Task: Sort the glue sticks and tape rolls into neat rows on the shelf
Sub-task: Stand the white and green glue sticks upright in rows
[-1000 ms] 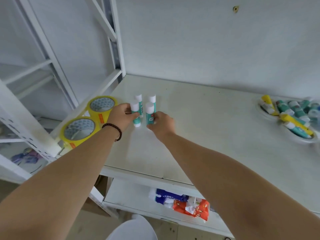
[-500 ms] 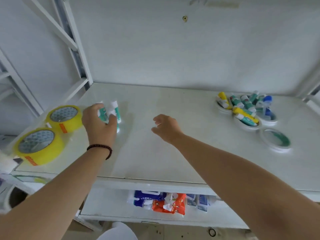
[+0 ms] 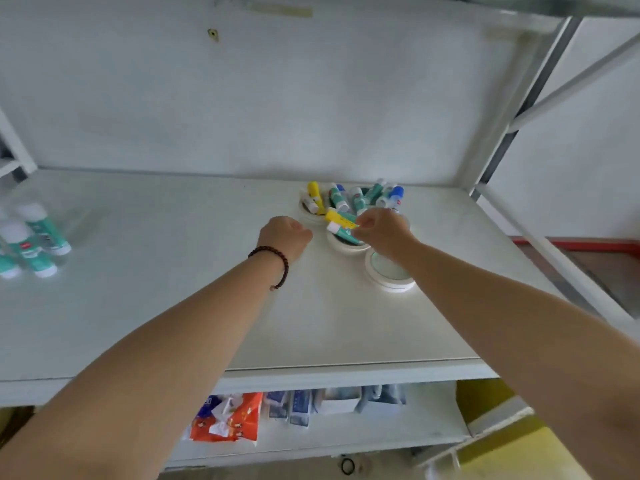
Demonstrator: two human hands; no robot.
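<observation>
On shelf (image 3: 207,323), yellow glue stick (image 3: 341,219) lying crosswise

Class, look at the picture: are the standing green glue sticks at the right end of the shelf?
No: the standing green glue sticks are at the far left of the shelf, while the right holds the jumbled pile.
</observation>
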